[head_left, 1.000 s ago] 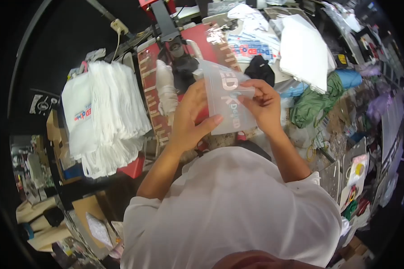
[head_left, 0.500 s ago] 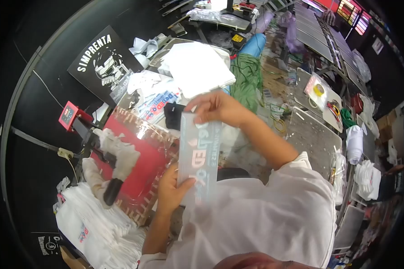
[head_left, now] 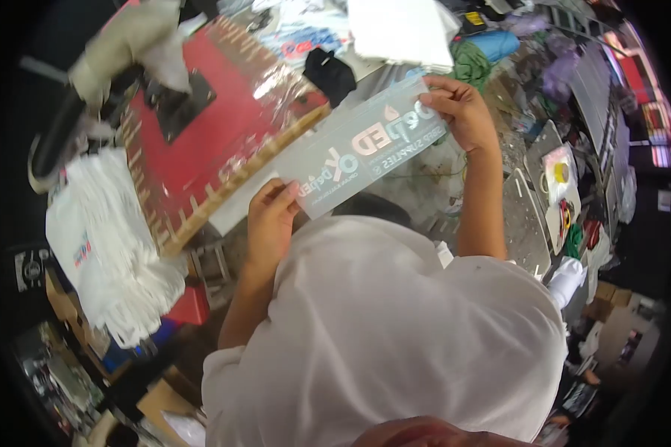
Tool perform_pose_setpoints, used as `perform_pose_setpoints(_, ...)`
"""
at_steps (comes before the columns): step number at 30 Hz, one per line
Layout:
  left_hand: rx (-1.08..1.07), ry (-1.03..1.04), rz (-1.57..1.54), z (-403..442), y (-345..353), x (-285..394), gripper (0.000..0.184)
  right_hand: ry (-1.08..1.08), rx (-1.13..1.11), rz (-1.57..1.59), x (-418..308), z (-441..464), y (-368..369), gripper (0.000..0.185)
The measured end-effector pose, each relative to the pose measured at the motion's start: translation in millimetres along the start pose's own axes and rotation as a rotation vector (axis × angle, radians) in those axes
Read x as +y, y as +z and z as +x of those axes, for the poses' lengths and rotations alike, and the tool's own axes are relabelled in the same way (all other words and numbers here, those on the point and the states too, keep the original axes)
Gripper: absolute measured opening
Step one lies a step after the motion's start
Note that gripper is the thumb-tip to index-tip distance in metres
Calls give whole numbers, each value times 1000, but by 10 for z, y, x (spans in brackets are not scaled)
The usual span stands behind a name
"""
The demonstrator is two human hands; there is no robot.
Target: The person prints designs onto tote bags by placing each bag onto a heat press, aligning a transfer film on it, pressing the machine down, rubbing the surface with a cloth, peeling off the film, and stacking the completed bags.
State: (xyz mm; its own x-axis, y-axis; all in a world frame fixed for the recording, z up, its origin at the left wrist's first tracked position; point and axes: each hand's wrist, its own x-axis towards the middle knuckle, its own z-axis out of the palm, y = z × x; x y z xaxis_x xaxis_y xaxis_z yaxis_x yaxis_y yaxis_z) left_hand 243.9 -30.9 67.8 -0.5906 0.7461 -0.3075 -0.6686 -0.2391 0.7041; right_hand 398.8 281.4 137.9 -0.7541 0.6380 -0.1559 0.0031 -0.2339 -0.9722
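Note:
A long strip of translucent transfer film (head_left: 365,153) with mirrored lettering is stretched out between my two hands. The lower left end sits in my left hand (head_left: 272,216), thumb on top and fingers closed around the edge. At the upper right end, my right hand (head_left: 462,112) pinches the corner. Just beyond the film lies the heat press (head_left: 224,141), its red surface framed with tape along the edges. A black cloth (head_left: 330,77) rests close to the press, behind the film.
A stack of white sheets or cloth (head_left: 399,33) is at the back, beside a printed white fabric (head_left: 298,41). White printed bags or shirts (head_left: 112,246) hang in a pile at left. A worktable (head_left: 511,220) stands right, with yellow tape (head_left: 560,173) farther back.
The film has turned from upright to a slanting, nearly level position, with my right hand moved right and my left hand slightly left. The view has tilted downward and shifted.

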Motion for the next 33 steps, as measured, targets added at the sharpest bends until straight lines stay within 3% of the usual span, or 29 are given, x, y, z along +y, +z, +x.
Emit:
perform_pose_setpoints(3, -11, -31, -48, -69, -247, -68, 5, 106, -30, -281, 205, 70, 16, 37)
perform_pose_setpoints(6, 145, -12, 49, -84, -413, -196, 7, 177, -184, -323, 511, 228, -11, 35)
perform_pose_setpoints(7, 190, 12, 43, -92, -522, -254, 7, 204, -200, -385, 626, 278, 17, 26)
perform_pose_setpoints(9, 323, 40, 565, -126, -765, -386, 11, 213, -291, -452, 876, 338, 76, 23)
perform_pose_setpoints(11, 390, 65, 529, -195, -947, -421, 13, 208, -319, -579, 1091, 398, 258, 18)
perform_pose_setpoints(14, 439, 58, 467, -348, -1135, -384, 16, 393, -388, -574, 1141, 466, 552, 18)
perform_pose_setpoints(15, 462, 137, 318, -388, -1175, -378, 17, 402, -409, -577, 1189, 476, 631, 18)
perform_pose_setpoints(17, 474, 238, 78, -477, -1295, -314, 22, 256, -556, -367, 1324, 506, 784, 21)
perform_pose_setpoints(21, 470, 295, 147, -597, -1448, -112, 19, 389, -606, -141, 1522, 675, 946, 26)
perform_pose_setpoints(22, 594, 254, 410, -574, -1472, -107, 15, 410, -620, -148, 1580, 658, 1009, 26)
perform_pose_setpoints(23, 702, 209, 675, -534, -1520, -122, 12, 318, -592, -318, 1626, 678, 1071, 26)
perform_pose_setpoints(24, 709, 210, 660, -498, -1583, -156, 12, 215, -560, -489, 1650, 704, 1127, 26)
perform_pose_setpoints(26, 573, 376, 596, -416, -1713, -215, 16, 132, -605, -538, 1747, 745, 1204, 22)
perform_pose_setpoints(28, 584, 404, 587, -278, -1848, -232, 18, 129, -614, -496, 1981, 882, 1247, 16)
perform_pose_setpoints(30, 721, 341, 608, -143, -1932, -188, 24, 103, -600, -546, 2142, 1009, 1300, 18)
perform_pose_setpoints(33, 702, 373, 641, 111, -2062, -71, 23, -48, -415, -599, 2352, 1200, 1405, 34)
